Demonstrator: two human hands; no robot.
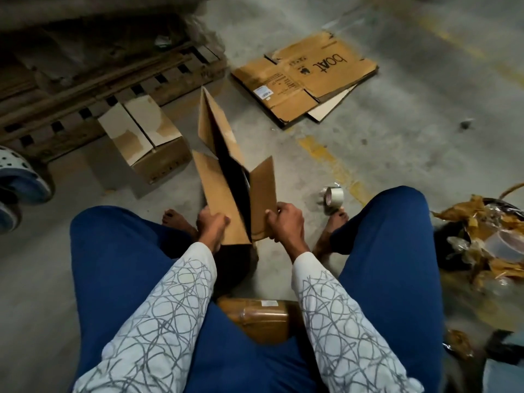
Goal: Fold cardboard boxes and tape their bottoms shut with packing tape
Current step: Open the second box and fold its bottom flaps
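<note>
Down between the knees, a half-opened cardboard box (226, 177) stands on the concrete floor (397, 143), flaps pointing up. Both hands grip its near end: the left hand (211, 225) is curled closed on the left panel's edge, and the right hand (285, 222) is closed on the right flap, thumb on top. A roll of tape (332, 197) lies on the floor just beside the right foot. Flattened boxes (306, 78) lie farther off, well apart from the hands.

Dim indoor light, soft blur, bowed edges
</note>
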